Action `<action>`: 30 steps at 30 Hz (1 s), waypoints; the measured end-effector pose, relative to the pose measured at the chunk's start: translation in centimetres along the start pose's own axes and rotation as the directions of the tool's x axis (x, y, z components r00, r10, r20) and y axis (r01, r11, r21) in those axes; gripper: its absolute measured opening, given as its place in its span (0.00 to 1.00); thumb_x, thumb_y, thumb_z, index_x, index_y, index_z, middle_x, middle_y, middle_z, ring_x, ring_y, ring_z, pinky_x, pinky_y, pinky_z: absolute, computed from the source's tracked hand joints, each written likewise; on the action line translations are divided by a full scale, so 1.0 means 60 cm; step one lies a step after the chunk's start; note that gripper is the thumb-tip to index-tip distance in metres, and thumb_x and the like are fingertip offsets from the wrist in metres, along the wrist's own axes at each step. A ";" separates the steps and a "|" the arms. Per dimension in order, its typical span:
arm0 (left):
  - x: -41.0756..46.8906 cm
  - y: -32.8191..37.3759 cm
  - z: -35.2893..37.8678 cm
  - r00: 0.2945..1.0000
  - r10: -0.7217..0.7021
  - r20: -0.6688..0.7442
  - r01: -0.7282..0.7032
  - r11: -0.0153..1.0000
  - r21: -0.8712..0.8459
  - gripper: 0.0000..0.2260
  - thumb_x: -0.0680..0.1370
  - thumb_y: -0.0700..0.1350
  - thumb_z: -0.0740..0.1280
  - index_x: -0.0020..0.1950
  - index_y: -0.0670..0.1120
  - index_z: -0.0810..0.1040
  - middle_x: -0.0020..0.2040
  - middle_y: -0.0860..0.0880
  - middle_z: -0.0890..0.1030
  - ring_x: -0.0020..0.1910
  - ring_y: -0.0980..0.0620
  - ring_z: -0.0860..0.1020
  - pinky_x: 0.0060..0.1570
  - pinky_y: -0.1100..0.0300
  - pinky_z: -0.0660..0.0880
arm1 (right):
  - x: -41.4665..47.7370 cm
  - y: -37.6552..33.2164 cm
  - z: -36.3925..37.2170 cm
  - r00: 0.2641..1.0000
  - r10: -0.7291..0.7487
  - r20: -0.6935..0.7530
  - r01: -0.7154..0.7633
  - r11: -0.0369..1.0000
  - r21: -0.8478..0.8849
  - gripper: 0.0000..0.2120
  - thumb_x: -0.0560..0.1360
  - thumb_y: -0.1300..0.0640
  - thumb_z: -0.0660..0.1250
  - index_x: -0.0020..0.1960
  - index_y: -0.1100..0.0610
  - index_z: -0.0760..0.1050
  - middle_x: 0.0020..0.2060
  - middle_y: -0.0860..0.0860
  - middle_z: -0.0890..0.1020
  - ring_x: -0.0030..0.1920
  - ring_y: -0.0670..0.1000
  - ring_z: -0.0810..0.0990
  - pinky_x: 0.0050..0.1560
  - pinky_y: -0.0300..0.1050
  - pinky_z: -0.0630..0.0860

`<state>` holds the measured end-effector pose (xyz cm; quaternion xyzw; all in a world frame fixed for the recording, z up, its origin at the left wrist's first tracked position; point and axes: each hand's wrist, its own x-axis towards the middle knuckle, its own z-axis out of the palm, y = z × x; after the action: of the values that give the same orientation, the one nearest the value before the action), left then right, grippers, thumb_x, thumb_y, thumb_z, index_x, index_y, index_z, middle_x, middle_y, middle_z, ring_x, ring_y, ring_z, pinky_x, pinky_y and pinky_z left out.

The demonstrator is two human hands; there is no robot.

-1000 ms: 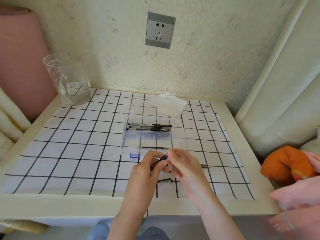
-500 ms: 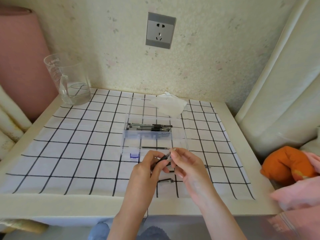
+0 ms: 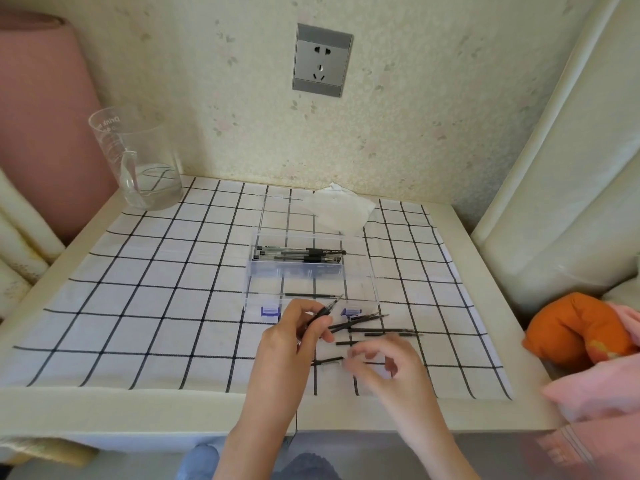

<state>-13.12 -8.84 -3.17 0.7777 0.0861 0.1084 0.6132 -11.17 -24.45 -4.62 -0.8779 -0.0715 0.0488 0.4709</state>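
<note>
My left hand [image 3: 292, 336] grips a black pen [image 3: 327, 308] with its metal tip pointing up and to the right. My right hand [image 3: 382, 360] is blurred, low over the cloth near a pen cap [image 3: 327, 362], fingers loosely curled, holding nothing I can make out. Several loose black refills and pen parts [image 3: 375, 329] lie on the cloth between the hands and a clear plastic box [image 3: 360, 265]. Assembled pens [image 3: 301, 255] lie in the box's far half, and one refill [image 3: 308, 295] in its near half.
A checked cloth [image 3: 145, 306] covers the small table. A glass beaker [image 3: 138, 161] with some water stands at the back left, a crumpled tissue [image 3: 341, 207] behind the box. An orange cushion [image 3: 575, 329] and pink fabric [image 3: 595, 386] lie at the right edge.
My right hand has left the pen and dropped toward the near cloth. My left hand keeps the pen. The loose refills, hidden before, now show.
</note>
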 end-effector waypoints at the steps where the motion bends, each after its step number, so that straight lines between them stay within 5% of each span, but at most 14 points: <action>1: 0.001 0.000 0.000 1.000 0.000 -0.002 0.000 1.000 0.000 0.04 0.77 0.46 0.63 0.44 0.56 0.71 0.36 0.57 0.81 0.25 0.56 0.65 0.33 0.55 0.70 | -0.011 0.011 0.007 1.000 -0.010 -0.005 0.010 0.995 -0.095 0.05 0.66 0.52 0.75 0.38 0.43 0.81 0.37 0.44 0.78 0.45 0.41 0.72 0.42 0.29 0.65; 7: -0.001 -0.002 0.004 1.000 0.002 0.010 -0.002 1.000 0.011 0.06 0.77 0.46 0.63 0.44 0.58 0.71 0.36 0.57 0.81 0.26 0.57 0.66 0.33 0.56 0.70 | -0.026 0.029 0.020 0.999 -0.026 -0.024 0.020 0.971 -0.237 0.07 0.64 0.50 0.76 0.39 0.40 0.81 0.38 0.41 0.74 0.49 0.40 0.67 0.48 0.27 0.65; 15: -0.001 -0.001 0.004 1.000 -0.006 0.022 0.005 1.000 0.024 0.05 0.77 0.48 0.63 0.44 0.59 0.71 0.36 0.58 0.81 0.28 0.53 0.69 0.35 0.56 0.72 | -0.012 0.028 0.013 1.000 -0.028 0.005 0.028 0.988 -0.152 0.10 0.65 0.54 0.76 0.40 0.39 0.80 0.40 0.43 0.76 0.50 0.38 0.66 0.49 0.25 0.62; 24: -0.001 0.001 0.003 0.999 -0.003 0.032 0.002 1.000 0.025 0.05 0.77 0.48 0.63 0.44 0.58 0.71 0.36 0.58 0.81 0.28 0.53 0.69 0.35 0.55 0.71 | -0.002 0.048 0.005 0.988 -0.148 -0.043 0.132 0.956 -0.261 0.11 0.65 0.54 0.77 0.41 0.41 0.80 0.39 0.41 0.75 0.51 0.36 0.65 0.50 0.24 0.62; 30: -0.001 0.004 0.002 1.000 -0.006 0.030 0.006 1.000 0.029 0.05 0.77 0.48 0.63 0.44 0.58 0.71 0.37 0.59 0.82 0.31 0.52 0.73 0.37 0.56 0.73 | -0.002 0.019 -0.015 0.999 -0.024 -0.027 0.022 0.998 -0.054 0.06 0.69 0.57 0.74 0.42 0.46 0.83 0.38 0.42 0.79 0.46 0.40 0.72 0.45 0.30 0.66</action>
<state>-13.16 -9.05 -2.96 0.7877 0.0807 0.0936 0.6036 -11.07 -25.83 -5.07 -0.8900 -0.0764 0.0294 0.4485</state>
